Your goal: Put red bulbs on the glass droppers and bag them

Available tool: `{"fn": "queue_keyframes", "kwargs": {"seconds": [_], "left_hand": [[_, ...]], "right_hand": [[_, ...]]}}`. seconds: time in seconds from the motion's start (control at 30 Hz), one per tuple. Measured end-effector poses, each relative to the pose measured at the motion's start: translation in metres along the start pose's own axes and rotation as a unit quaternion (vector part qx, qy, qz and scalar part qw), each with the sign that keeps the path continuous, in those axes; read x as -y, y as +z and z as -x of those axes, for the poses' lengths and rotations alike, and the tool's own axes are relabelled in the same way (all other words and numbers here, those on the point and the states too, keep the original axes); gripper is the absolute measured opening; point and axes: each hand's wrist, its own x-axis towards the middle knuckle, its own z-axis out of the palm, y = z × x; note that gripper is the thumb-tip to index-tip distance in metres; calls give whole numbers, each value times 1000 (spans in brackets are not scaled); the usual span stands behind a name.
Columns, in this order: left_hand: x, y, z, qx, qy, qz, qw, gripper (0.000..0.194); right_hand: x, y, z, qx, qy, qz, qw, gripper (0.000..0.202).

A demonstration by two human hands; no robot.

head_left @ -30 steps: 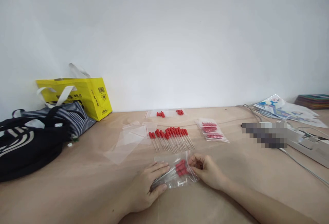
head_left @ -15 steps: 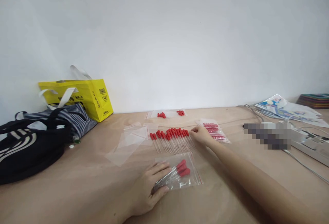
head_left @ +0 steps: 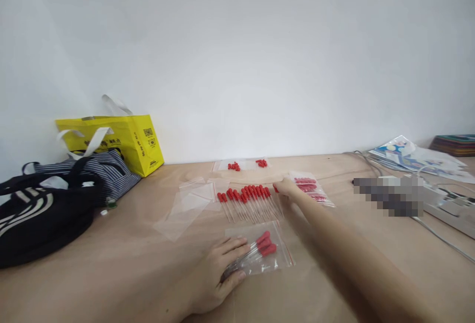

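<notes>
My left hand (head_left: 222,273) lies over the near end of a clear zip-lock bag (head_left: 280,258), thumb on one side and fingers on the other, gripping it. Inside are several glass droppers with red rubber bulbs (head_left: 265,244). Beyond it, a row of loose droppers (head_left: 250,202) is spread on the table, bulbs pointing away. At the right end of that row my right hand (head_left: 285,188) pinches a dropper by its red bulb (head_left: 275,188); its thin tube points down toward the table. The fingertips are partly hidden.
Flat clear bags (head_left: 189,204) lie left of the row. A filled bag (head_left: 313,189) is just right of my right hand, another bag (head_left: 243,164) near the wall. Black bag (head_left: 44,219) and yellow bag (head_left: 143,145) stand left; a power strip (head_left: 449,209) and cables right.
My right hand has closed on the end dropper's bulb and drawn it slightly away from the row. The left fingers have shifted slightly farther over the bag.
</notes>
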Motion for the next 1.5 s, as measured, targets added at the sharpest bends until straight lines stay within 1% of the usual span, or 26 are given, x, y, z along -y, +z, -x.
{"fn": "queue_keyframes", "kwargs": {"seconds": [0.1,0.2,0.23,0.27,0.33,0.43,0.5,0.6,0.67,0.83,0.9,0.97,1.03,1.13,1.2,1.3,1.37,1.43,1.5], "left_hand": [[2,2,0,-3,-2,1,1000,45],[3,3,0,-16,-11,-2,1000,46],[3,4,0,-18,-12,-3,1000,46],[3,5,0,-19,-13,-4,1000,45],[3,6,0,-16,-11,-4,1000,45],[1,6,1,-39,-16,0,999,44],[0,6,1,-53,-21,2,998,44],[0,3,0,-30,-17,3,999,45],[0,1,0,-17,-14,4,1000,46],[3,3,-1,-19,-21,-2,1000,47],[3,4,-1,-16,-23,-4,1000,46],[3,4,-1,-16,-21,-4,1000,47],[3,5,-1,-20,-20,-3,1000,47],[3,5,-2,-25,-17,-4,1000,47],[4,5,-2,-28,-11,-2,1000,46],[5,6,-2,-34,-5,5,999,47],[6,7,-2,-34,-11,6,999,47],[7,7,-2,-32,-13,10,999,48],[7,7,-2,-30,-8,18,999,48]], "right_hand": [[-1,-19,16,14,6,-79,997,26],[-9,-35,47,-4,-17,-151,988,22],[-13,-39,59,-11,-24,-168,985,24],[-17,-41,70,-14,-35,-192,981,28],[-24,-43,91,-12,-58,-286,956,37],[-30,-40,111,-11,-27,-346,938,41],[-32,-37,117,-6,0,-361,932,42],[-33,-32,120,4,23,-368,930,41],[-34,-30,122,9,27,-372,928,41],[-34,-30,127,14,34,-406,913,43],[-32,-29,131,37,41,-417,907,44],[-31,-28,137,72,44,-410,908,43],[-29,-26,143,116,30,-381,917,41],[-28,-25,148,187,-24,-311,932,38],[-27,-26,148,219,-56,-258,940,35],[-27,-28,146,253,-61,-181,948,31],[-27,-30,145,289,-64,-144,944,29],[-27,-30,144,328,-78,-124,933,27],[-26,-29,145,347,-100,-114,925,25]]}}
